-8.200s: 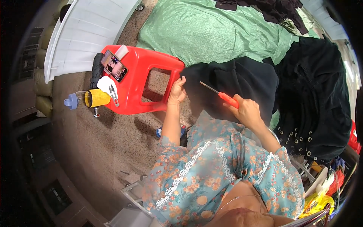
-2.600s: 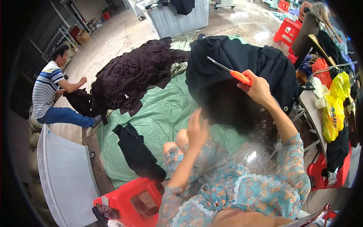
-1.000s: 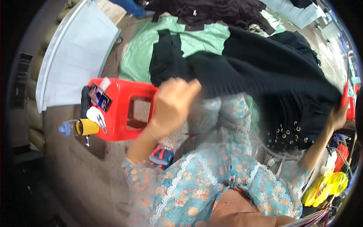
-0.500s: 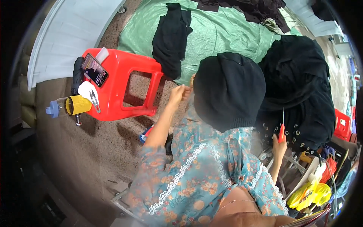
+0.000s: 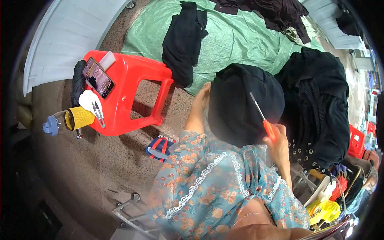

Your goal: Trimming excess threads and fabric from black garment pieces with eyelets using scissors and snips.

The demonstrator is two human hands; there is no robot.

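Observation:
A rounded bundle of black cloth (image 5: 244,104), apparently a garment, rests over my lap. My right hand (image 5: 279,146) is closed around the handle of a red-handled tool with a thin metal shaft (image 5: 270,130). Its shaft points up and to the left, in front of the bundle. My left hand (image 5: 203,94) is at the bundle's left edge; its fingers are mostly hidden, so their grip does not show. A large heap of black garments (image 5: 320,104) lies at my right, with a row of metal rings along its lower part.
On the red stool (image 5: 120,88) at my left are a phone (image 5: 98,78), thread snips (image 5: 98,114) and a white cloth; a bottle (image 5: 64,122) stands beside it. A green tarp (image 5: 232,40) ahead carries dark garments (image 5: 182,44). A blue bag (image 5: 160,148) sits on the floor.
My right hand has moved left and up from the garment heap to the lap bundle, carrying the red-handled tool. My left hand has moved slightly right, against the bundle's edge.

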